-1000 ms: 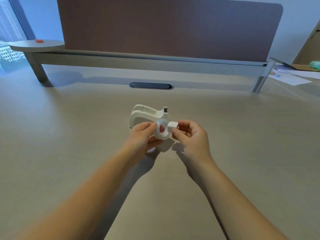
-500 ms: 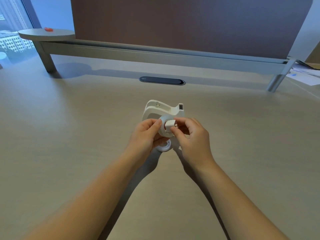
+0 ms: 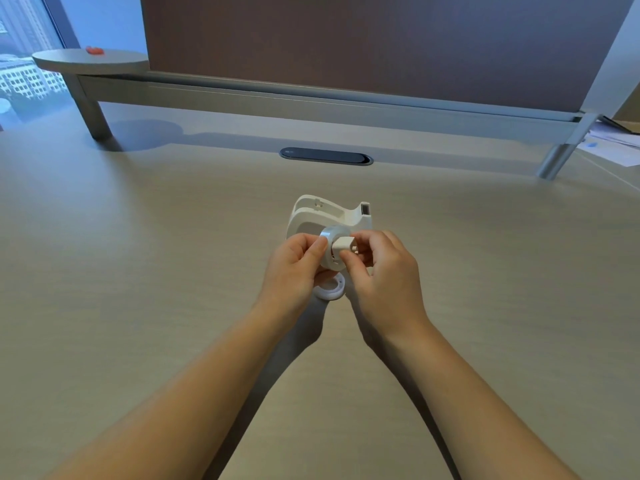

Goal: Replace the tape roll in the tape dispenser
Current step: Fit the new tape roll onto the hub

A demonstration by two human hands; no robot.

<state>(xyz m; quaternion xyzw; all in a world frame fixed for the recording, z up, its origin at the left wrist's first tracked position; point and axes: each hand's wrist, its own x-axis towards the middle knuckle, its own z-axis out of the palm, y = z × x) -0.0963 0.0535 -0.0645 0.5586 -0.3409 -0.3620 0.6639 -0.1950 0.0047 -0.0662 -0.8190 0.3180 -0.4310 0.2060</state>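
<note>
Two bare hands meet just above the desk, both closed on small white parts. Left hand [image 3: 298, 263] pinches a tape roll [image 3: 333, 252] by its rim, thumb on the near side and the other fingers curled behind, holding the roll on edge with its open centre facing right. Right hand [image 3: 379, 263] grips a small white core piece [image 3: 344, 243] between thumb and forefinger, its blocky end set at the roll's centre hole; how far it sits inside cannot be told.

Directly below the hands, a second white ring [image 3: 330, 289] lies flat on the desk [image 3: 138, 271], partly hidden by the left hand. Just behind the hands stands the white tape dispenser [image 3: 322, 216], upright, its roll cradle open and its cutter end pointing right.

Further back, a dark oval cable port [image 3: 325, 156] is set into the desk surface. Behind that runs a grey raised shelf [image 3: 242, 98] on metal legs, backed by a brown divider panel [image 3: 363, 43]. Loose papers [image 3: 613, 147] lie at the far right edge.
</note>
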